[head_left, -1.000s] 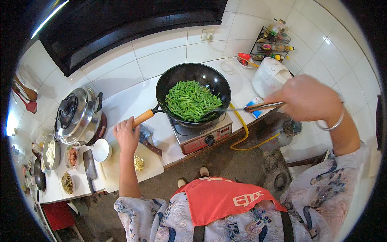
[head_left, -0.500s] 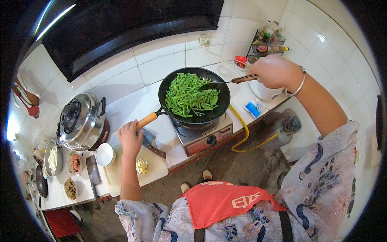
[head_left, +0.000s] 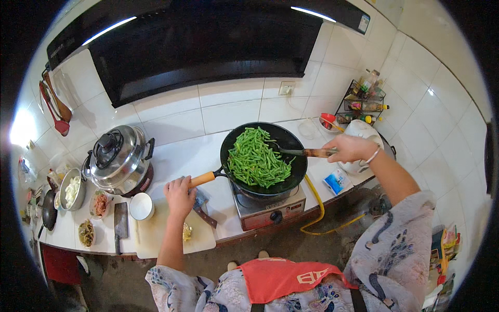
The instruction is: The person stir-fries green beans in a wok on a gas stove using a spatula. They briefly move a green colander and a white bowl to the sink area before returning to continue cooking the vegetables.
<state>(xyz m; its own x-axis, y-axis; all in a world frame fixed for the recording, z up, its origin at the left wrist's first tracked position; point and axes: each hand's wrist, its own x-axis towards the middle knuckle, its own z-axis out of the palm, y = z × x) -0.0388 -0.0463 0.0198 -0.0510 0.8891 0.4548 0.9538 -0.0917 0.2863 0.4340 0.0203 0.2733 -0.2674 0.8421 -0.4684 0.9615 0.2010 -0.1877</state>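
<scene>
Green beans [head_left: 257, 158] in wok [head_left: 297, 167], left hand [head_left: 180, 196] around handle [head_left: 202, 179], right hand [head_left: 352, 149] around spatula [head_left: 292, 152].

Centre: one wok [head_left: 297, 165], one turner [head_left: 299, 152], one stove [head_left: 270, 210]; green pieces [head_left: 257, 158] too many to count. One left hand [head_left: 180, 195], one right hand [head_left: 351, 148]. Left: one lidded pot [head_left: 118, 164]. Lower left: one cutting board [head_left: 155, 244], two knives [head_left: 120, 219]. Top: two light strips [head_left: 109, 30]. Bottom centre: two shoes [head_left: 263, 254].
</scene>
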